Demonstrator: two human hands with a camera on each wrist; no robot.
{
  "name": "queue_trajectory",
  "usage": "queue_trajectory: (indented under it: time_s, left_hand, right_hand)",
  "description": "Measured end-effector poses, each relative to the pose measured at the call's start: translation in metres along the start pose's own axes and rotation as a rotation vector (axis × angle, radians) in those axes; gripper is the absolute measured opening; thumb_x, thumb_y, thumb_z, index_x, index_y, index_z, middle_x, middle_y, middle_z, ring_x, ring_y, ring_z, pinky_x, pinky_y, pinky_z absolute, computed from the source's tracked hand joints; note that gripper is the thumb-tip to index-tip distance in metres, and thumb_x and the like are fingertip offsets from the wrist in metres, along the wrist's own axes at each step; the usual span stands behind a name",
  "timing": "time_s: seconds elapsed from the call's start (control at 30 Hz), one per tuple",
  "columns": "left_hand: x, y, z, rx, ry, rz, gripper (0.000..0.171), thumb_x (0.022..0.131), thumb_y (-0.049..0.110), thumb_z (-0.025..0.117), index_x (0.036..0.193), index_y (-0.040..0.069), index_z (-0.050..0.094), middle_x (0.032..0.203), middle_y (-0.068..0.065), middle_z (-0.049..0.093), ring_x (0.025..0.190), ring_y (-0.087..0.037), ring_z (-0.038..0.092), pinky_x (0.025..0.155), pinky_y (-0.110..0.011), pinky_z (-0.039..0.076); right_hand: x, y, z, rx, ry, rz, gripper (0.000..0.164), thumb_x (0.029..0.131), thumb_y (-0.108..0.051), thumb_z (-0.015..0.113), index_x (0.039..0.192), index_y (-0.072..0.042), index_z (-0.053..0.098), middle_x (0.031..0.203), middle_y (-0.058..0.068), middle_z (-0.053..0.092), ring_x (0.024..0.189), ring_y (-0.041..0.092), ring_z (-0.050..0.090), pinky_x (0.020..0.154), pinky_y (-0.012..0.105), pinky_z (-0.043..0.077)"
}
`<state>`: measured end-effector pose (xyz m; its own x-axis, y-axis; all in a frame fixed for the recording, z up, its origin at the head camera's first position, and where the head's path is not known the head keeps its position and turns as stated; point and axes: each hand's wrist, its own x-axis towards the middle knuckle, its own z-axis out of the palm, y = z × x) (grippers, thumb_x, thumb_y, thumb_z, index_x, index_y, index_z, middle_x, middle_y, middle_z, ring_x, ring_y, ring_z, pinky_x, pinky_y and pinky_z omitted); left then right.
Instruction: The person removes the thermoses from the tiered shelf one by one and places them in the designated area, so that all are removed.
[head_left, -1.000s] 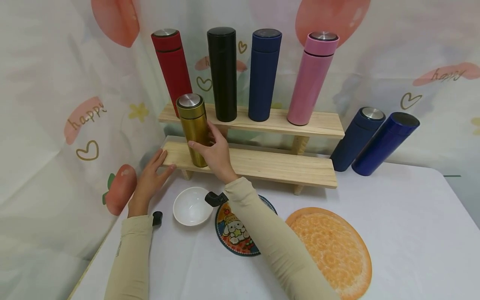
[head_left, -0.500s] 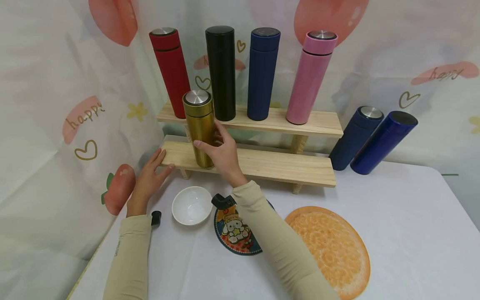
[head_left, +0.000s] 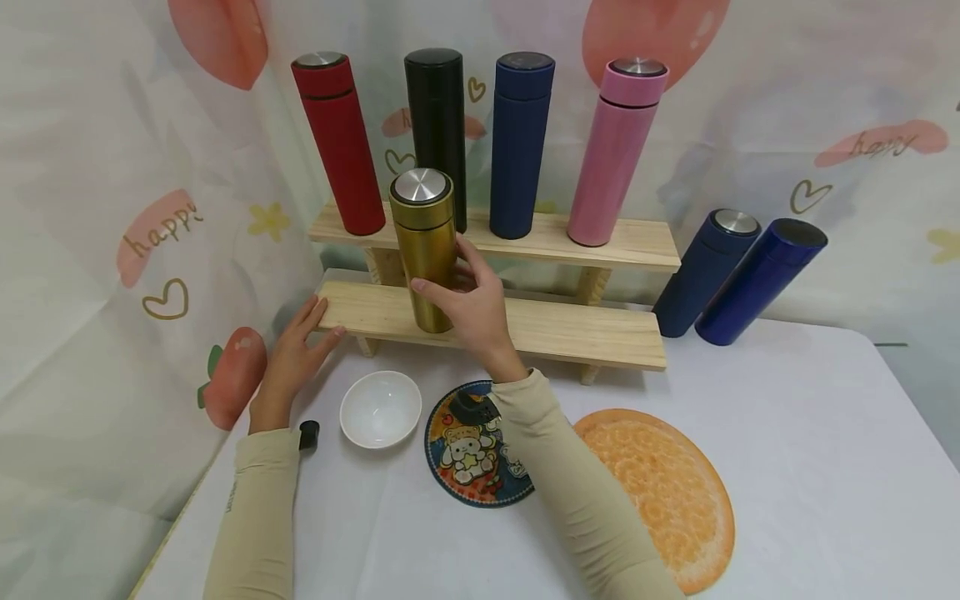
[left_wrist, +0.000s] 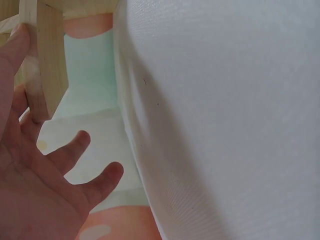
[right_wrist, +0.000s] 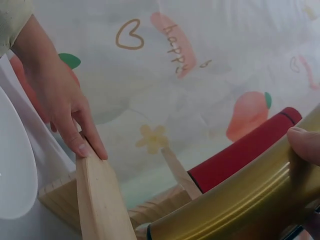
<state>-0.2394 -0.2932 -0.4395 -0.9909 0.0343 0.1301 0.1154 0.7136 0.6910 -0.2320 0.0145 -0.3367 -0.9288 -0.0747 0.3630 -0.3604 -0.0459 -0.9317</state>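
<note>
I see the right hand [head_left: 483, 312] grip the near-upright gold flask [head_left: 426, 250] from its right; left hand [head_left: 291, 362], spread, touches the lower shelf [head_left: 585, 329].

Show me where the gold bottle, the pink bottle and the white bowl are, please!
Gold bottle [head_left: 426, 260]: head view, on the middle of its body.
Pink bottle [head_left: 615, 160]: head view, on its body, below the lid.
White bowl [head_left: 379, 407]: head view, on its bare inside.

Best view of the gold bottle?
Head: it shows the gold bottle top to bottom, with the right hand covering part. Right wrist gives a cropped close-up, top out of frame; left wrist doesn't show it.
</note>
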Motion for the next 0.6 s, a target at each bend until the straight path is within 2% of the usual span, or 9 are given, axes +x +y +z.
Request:
queue_trajectory:
  time_s: [0.37, 0.6]
  left_hand:
    - [0.0, 0.002, -0.001, -0.009, -0.002, 0.012, 0.076, 0.109, 0.04, 0.065, 0.169, 0.009, 0.03, 0.178, -0.012, 0.018, 0.161, -0.042, 0.017, 0.125, -0.065, 0.019]
    - [-0.001, 0.003, -0.002, -0.008, 0.011, 0.038, 0.075, 0.108, 0.037, 0.067, 0.168, 0.005, 0.033, 0.176, -0.016, 0.021, 0.16, -0.043, 0.02, 0.125, -0.065, 0.021]
  right_hand:
    - [-0.012, -0.004, -0.032, -0.082, 0.044, 0.015, 0.081, 0.092, -0.022, 0.085, 0.163, -0.011, 0.047, 0.154, 0.01, 0.055, 0.132, 0.031, 0.059, 0.109, 0.05, 0.05]
    - [-0.016, -0.004, -0.056, -0.118, 0.09, 0.015, 0.08, 0.091, -0.023, 0.086, 0.162, -0.015, 0.05, 0.15, 0.01, 0.058, 0.126, 0.032, 0.062, 0.106, 0.052, 0.051]
